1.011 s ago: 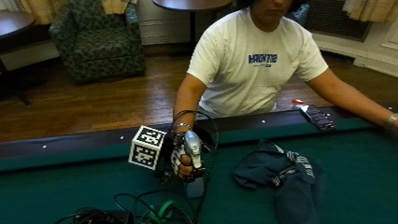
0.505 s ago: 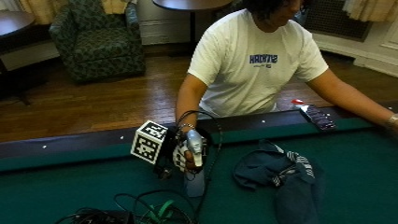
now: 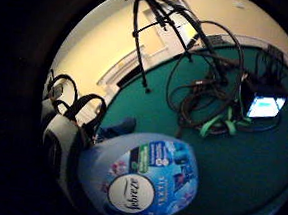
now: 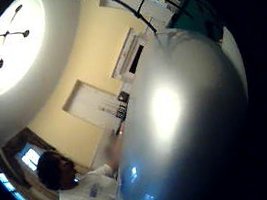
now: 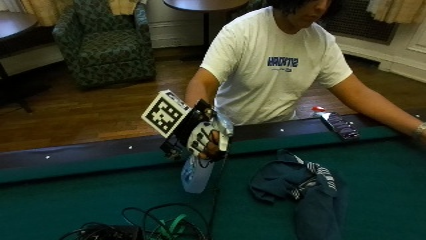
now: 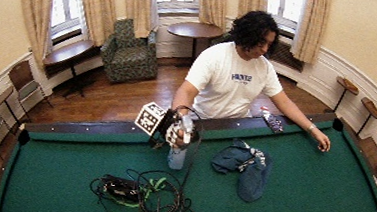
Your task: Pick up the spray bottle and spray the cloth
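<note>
Surface: a pool table (image 5: 60, 200) with green felt and a dark wooden rail is carrying everything; the person is standing behind its far rail.
Right hand: the gloved right hand (image 5: 203, 140) is wrapping its fingers around the neck and upper part of the spray bottle (image 5: 196, 172), gripping it just inside the far rail, roughly midway along that rail.
Spray bottle: a smooth, rounded plastic body in pale blue-white, widening toward the base, with a glossy printed label reading "febreze" in the little-finger palm view (image 3: 138, 185). In the thumb-side palm view its pale curved wall (image 4: 177, 123) is filling much of the picture.
Axis: the bottle's long axis is running near upright, head up inside the hand and base down toward the felt; whether the base is touching the felt I cannot tell. Which way the nozzle is facing is hidden by the hand.
Cloth: a soft, crumpled dark blue cloth (image 5: 303, 187) with a striped band is lying in folds on the felt, near the bottle and apart from it, toward the person's left.
Left hand: the bare left hand (image 6: 321, 140) is resting on the felt near the far rail, well apart from the cloth.
Cables: a tangle of black cables (image 6: 145, 195) with a green strap is lying near the table's front edge.
Rail item: a small dark flat object (image 5: 338, 125) is lying on the far rail.
</note>
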